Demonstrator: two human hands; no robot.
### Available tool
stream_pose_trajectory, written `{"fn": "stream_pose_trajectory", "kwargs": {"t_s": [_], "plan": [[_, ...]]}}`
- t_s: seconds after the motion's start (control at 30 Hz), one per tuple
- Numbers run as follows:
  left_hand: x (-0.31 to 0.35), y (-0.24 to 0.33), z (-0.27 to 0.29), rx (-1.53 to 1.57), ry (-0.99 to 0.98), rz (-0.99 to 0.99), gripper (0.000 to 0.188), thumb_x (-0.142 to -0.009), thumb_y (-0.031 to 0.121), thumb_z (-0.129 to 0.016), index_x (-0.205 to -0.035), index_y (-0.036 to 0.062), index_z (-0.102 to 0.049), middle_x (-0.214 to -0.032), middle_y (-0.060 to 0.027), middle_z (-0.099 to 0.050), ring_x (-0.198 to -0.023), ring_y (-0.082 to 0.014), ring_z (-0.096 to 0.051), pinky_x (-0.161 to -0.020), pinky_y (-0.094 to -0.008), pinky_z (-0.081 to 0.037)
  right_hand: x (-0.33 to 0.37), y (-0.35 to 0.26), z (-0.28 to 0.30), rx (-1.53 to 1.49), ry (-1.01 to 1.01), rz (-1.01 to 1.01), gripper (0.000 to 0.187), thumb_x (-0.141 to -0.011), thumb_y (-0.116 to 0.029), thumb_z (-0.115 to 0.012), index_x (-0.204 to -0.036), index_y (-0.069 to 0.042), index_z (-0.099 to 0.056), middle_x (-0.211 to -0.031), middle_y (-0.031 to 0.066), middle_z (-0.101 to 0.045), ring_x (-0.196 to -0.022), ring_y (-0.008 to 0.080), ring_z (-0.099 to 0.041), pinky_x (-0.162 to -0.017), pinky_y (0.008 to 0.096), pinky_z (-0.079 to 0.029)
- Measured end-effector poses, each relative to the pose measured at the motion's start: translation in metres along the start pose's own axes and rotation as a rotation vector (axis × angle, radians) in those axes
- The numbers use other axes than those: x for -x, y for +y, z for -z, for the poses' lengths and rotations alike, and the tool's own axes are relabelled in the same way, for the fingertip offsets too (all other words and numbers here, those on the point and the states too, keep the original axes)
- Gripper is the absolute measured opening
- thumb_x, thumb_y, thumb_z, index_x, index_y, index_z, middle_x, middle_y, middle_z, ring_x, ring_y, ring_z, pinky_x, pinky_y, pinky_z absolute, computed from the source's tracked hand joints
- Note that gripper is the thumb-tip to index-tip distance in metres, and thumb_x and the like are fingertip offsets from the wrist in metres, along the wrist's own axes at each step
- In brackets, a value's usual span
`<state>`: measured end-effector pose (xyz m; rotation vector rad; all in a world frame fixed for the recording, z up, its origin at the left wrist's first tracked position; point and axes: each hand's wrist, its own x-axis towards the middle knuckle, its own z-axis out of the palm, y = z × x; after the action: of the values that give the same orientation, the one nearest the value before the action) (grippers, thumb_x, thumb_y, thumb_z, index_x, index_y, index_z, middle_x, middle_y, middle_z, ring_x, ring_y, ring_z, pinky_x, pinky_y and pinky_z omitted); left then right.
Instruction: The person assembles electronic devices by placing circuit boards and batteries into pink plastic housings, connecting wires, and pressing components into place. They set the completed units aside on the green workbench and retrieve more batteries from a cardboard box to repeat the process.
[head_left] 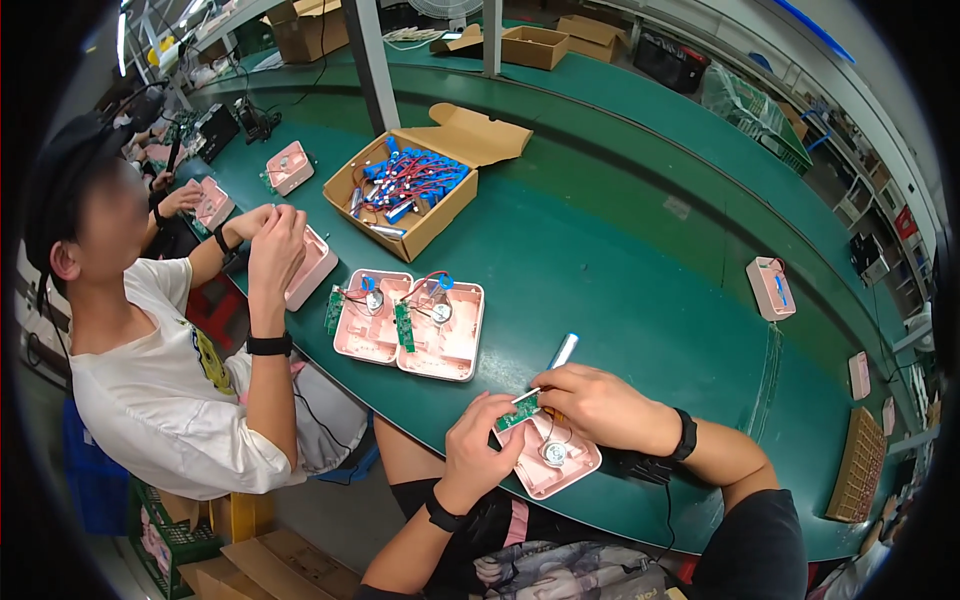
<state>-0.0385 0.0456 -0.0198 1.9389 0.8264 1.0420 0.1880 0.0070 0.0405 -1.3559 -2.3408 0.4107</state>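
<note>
My left hand (479,447) pinches a small green circuit board (517,413) over a pink plastic housing (573,473) near the table's front edge. My right hand (598,402) is closed at the board's far edge, with a thin white stick-like piece (526,396) showing at its fingertips; its kind is unclear. Inside the housing sits a round silver part (554,454), probably a speaker. Just beyond my right fingers is a blue and silver cylindrical battery (564,350). To the left, two open pink housings (462,352) lie side by side with wired green boards (404,327).
A cardboard box (434,228) of blue batteries with red wires stands farther back. At the left, a co-worker (180,380) handles another pink housing (313,268). One more housing (770,290) lies at the right, beyond a brown grid tray (857,466). A metal post (370,65) rises behind the box.
</note>
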Motion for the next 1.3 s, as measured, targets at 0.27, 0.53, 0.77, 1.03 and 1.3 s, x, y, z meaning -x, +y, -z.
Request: {"fn": "stream_pose_trajectory", "kwargs": {"t_s": [0.27,0.53,0.77,1.03,1.3], "plan": [[-0.001,0.007,0.002,-0.080,-0.018,-0.010,0.011,-0.084,0.001,-0.077,-0.095,0.0009,-0.076,-0.113,-0.0172,-0.076,-0.099,-0.0346,-0.075,-0.089,-0.0404,-0.060,-0.002,0.006,-0.004,-0.023,-0.046,-0.014,0.020,-0.085,-0.007,-0.071,-0.104,-0.001,-0.075,-0.120,0.0130,-0.070,-0.107,0.0320,-0.070,-0.095,0.0403,-0.058],[-0.002,0.002,-0.001,-0.129,-0.005,-0.048,0.013,-0.084,0.002,-0.076,-0.097,0.0006,-0.077,-0.113,-0.0184,-0.075,-0.098,-0.0346,-0.075,-0.084,-0.0394,-0.060,-0.006,0.007,0.000,-0.006,-0.130,-0.052,0.018,-0.085,-0.005,-0.071,-0.102,0.000,-0.075,-0.121,0.0137,-0.070,-0.107,0.0328,-0.071,-0.095,0.0412,-0.058],[-0.004,-0.002,0.000,-0.154,-0.016,-0.074,0.013,-0.085,0.001,-0.076,-0.097,0.0003,-0.078,-0.112,-0.0195,-0.075,-0.099,-0.0353,-0.075,-0.085,-0.0399,-0.060,-0.010,0.015,-0.001,-0.089,-0.103,-0.024,0.014,-0.088,-0.007,-0.071,-0.100,-0.001,-0.075,-0.122,0.0149,-0.071,-0.107,0.0335,-0.071,-0.095,0.0427,-0.058],[-0.006,-0.004,0.000,-0.136,-0.025,-0.086,0.011,-0.085,0.001,-0.075,-0.095,-0.0016,-0.076,-0.110,-0.0205,-0.074,-0.098,-0.0382,-0.072,-0.085,-0.0424,-0.058,-0.013,0.048,0.014,0.095,-0.040,0.109,0.028,-0.091,-0.013,-0.072,-0.117,-0.004,-0.073,-0.125,0.0105,-0.071,-0.118,0.0307,-0.067,-0.105,0.0445,-0.050],[-0.005,-0.010,-0.001,-0.259,0.081,-0.076,0.006,-0.088,0.001,-0.070,-0.093,-0.0028,-0.069,-0.109,-0.0210,-0.067,-0.094,-0.0390,-0.065,-0.083,-0.0459,-0.053,-0.016,0.038,0.030,0.243,-0.253,-0.231,0.036,-0.092,-0.019,-0.074,-0.124,-0.005,-0.072,-0.121,0.0087,-0.072,-0.113,0.0315,-0.068,-0.100,0.0468,-0.050]]}}
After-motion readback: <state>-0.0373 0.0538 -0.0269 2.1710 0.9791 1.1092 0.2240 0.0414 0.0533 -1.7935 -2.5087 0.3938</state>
